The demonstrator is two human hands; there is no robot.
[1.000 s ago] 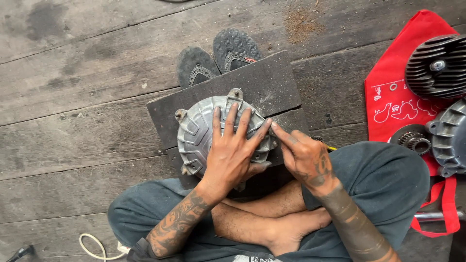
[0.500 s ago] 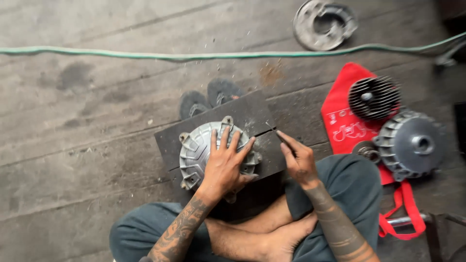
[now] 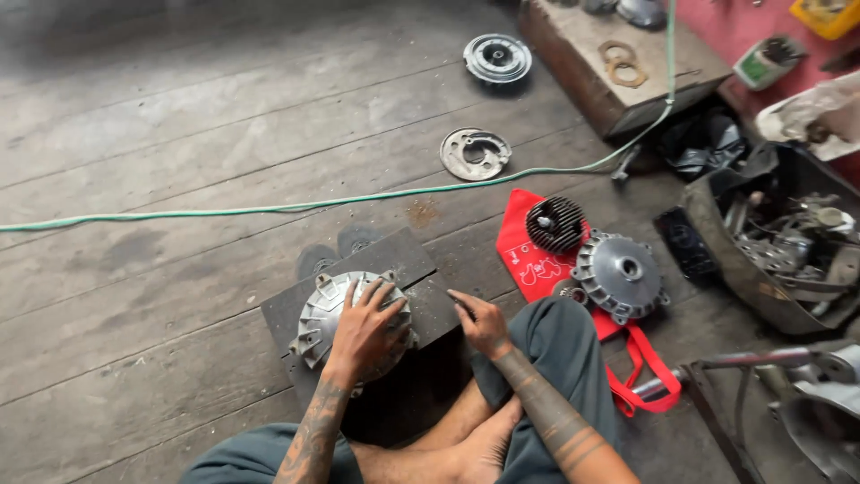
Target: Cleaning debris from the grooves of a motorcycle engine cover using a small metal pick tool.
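- Two hands work over a dark board (image 3: pixel 408 260) on the floor.
- I see my left hand (image 3: pixel 363 330), grip spread wide, flat on the round metal cover (image 3: pixel 318 314).
- My right hand (image 3: pixel 484 324) pinches something thin; I cannot tell what.

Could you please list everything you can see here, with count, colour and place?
finned round cover: one, grey metal, on the dark board, under the left hand
dark board: one, black, on the floor before the person
sandals: two, dark, behind the board
red cloth bag: one, right of the board
finned cylinder part: one, black, on the bag
round housing: one, grey, on the bag
flat plate: one, grey, on the floor
pulley-like disc: one, grey, farther back
hose: one, green, across the floor
wooden box: one, top right
bin of metal parts: one, dark, right
left hand: spread on the cover
right hand: on the board's edge, whether it holds something unclear
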